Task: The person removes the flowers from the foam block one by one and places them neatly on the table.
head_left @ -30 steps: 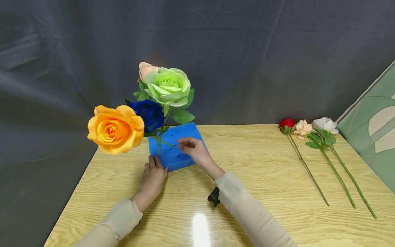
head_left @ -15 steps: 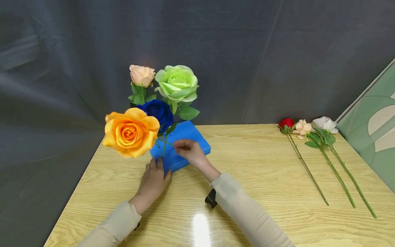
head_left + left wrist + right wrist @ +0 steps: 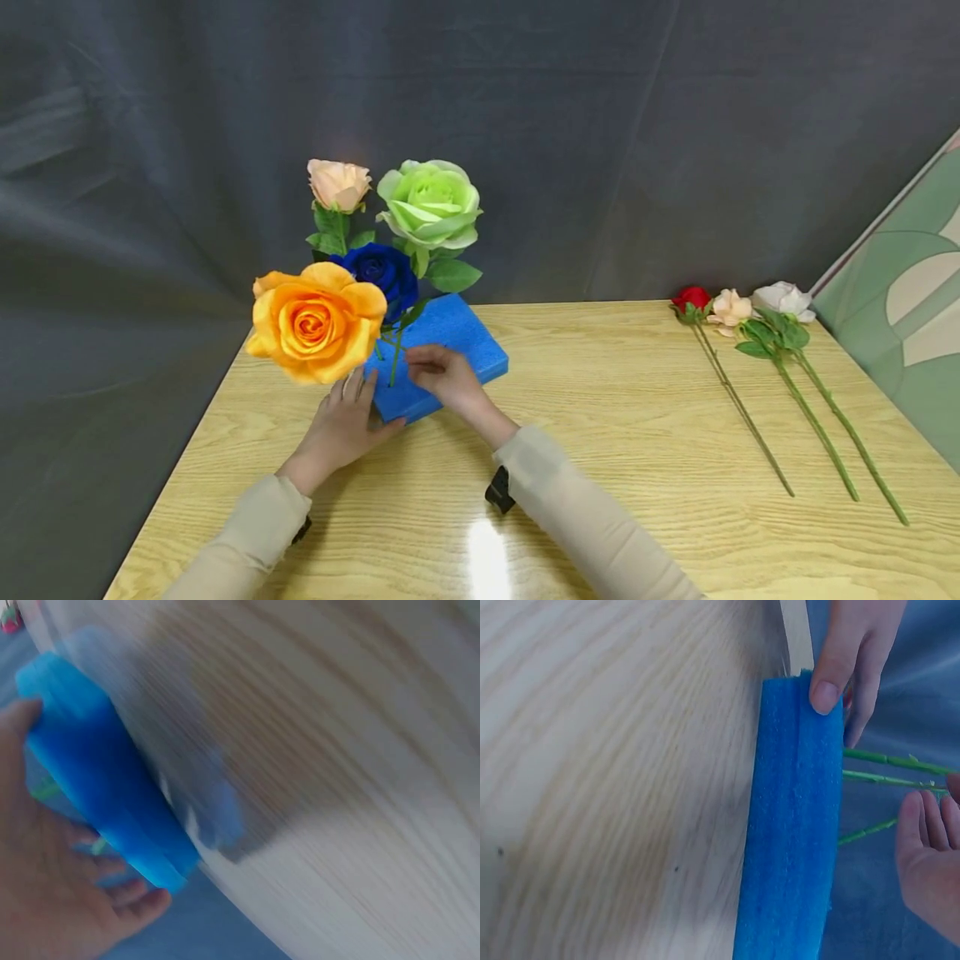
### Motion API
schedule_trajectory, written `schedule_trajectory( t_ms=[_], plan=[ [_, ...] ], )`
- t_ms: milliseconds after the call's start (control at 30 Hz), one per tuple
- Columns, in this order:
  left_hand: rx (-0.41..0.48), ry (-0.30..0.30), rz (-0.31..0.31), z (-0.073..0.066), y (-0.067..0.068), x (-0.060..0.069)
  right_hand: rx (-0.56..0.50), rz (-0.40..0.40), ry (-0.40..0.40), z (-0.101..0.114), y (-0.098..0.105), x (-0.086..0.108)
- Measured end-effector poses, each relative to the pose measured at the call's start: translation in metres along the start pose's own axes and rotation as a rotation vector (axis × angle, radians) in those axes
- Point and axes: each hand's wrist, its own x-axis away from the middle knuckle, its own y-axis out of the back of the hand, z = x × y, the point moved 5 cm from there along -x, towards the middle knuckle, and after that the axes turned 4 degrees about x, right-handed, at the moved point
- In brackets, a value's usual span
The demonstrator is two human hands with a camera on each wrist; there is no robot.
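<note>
A blue foam block [image 3: 461,332] lies turned at an angle, with green stems standing in its left part. Above it are an orange rose [image 3: 311,323], a dark blue rose [image 3: 386,282], a light green rose [image 3: 431,204] and a peach rose [image 3: 339,185]. My left hand [image 3: 337,429] grips the block's front left corner, thumb against the side face of the block [image 3: 105,765]. With its fingertips my right hand [image 3: 453,385] pinches a thin stem just above the block; which rose it bears cannot be told. Several stems [image 3: 889,760] stick out of the block in the right wrist view.
On the right of the wooden table [image 3: 585,400] lie a red rose [image 3: 692,298], a second peach rose [image 3: 729,308] and a white rose [image 3: 783,300], stems towards the front. A dark curtain [image 3: 555,150] hangs behind; a green patterned panel [image 3: 900,308] stands at the right.
The block has turned, and the orange and blue roses have shifted right. The peach and green roses now stand apart. My right hand has moved left along with the stem; my left hand has slid slightly left.
</note>
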Motion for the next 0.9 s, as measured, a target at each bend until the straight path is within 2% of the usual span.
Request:
schedule_trajectory(
  t_ms=[167,333,567,733,900],
  plan=[
    [0.045,0.003,0.085,0.009,-0.001,-0.002,-0.009,0.016,-0.002,0.0,-0.006,0.001],
    [0.058,-0.019,0.092,0.013,-0.001,-0.001,-0.015,0.031,-0.015,0.001,-0.011,0.001],
    [0.106,-0.009,0.114,0.016,-0.005,-0.002,-0.01,0.046,-0.022,0.002,-0.013,0.0],
    [0.086,-0.037,0.077,0.014,-0.005,-0.004,0.026,0.018,-0.048,-0.001,-0.013,-0.003],
    [0.093,-0.105,-0.026,0.011,-0.003,-0.004,0.017,-0.006,-0.071,-0.002,-0.011,-0.004]
  ],
)
